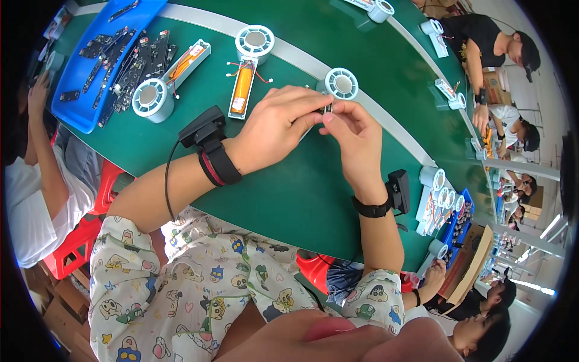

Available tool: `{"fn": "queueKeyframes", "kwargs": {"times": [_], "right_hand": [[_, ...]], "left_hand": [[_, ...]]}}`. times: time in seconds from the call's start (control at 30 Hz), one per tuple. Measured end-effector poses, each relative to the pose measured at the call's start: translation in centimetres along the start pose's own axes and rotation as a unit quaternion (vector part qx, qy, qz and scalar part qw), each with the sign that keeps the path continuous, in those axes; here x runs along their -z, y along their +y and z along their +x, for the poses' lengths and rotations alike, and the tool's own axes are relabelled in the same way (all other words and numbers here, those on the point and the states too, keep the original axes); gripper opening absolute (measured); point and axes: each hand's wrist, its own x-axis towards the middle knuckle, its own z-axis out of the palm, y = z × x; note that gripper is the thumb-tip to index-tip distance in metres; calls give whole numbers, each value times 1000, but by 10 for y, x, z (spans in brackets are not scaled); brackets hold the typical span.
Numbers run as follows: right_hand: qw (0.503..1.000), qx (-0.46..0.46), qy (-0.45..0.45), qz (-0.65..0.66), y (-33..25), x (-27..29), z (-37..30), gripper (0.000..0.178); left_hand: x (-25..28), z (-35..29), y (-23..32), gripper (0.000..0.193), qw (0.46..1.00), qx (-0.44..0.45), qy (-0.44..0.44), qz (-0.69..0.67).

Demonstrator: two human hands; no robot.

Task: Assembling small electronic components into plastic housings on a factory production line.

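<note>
I have both hands meeting at the middle of the frame, over the green table (pixel 283 199). The left hand (pixel 271 125) comes in from the lower left, nearly closed, fingers laid forward and the thumb tucked under, its tips pinching a small dark part (pixel 326 109). The right hand (pixel 360 140) faces it from the right, thumb and forefinger drawn together on the same part, the other fingers curled. The part sits at the frame's centre, a little above mid-height, mostly covered by fingertips, so I can't tell its shape. Each wrist carries a black strap and a box; a cable shows at the left one.

Just above the fingertips I see the round pale head of a middle unit (pixel 341 83); most of its body is hidden from me by the hands. At upper centre an upright unit (pixel 254 41) holds an orange battery (pixel 242 88) in its handle, red wires at its sides. Left of that, a tilted unit (pixel 152 101) also shows orange in its handle. Upper left I have a blue tray (pixel 78 116) with dark boards (pixel 145 63) in it and heaped beside it. A pale rail (pixel 395 120) curves across the frame, and at right more units (pixel 435 202) stand clustered near a second tray and a cardboard box (pixel 467 265)
</note>
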Motion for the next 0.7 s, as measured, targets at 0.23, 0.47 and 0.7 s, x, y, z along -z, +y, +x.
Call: {"fn": "queueKeyframes", "kwargs": {"times": [0.23, 0.47, 0.7], "right_hand": [[998, -41, 5, 37, -1, 7, 4, 17], [962, 120, 54, -240, -13, 2, 15, 18], [883, 276, -16, -378, -2, 13, 34, 19]], "left_hand": [[5, 0, 18, 29, 997, 76, -30, 0], [-5, -12, 16, 32, 994, 96, -34, 40], [3, -3, 15, 33, 994, 20, -70, 83]]}}
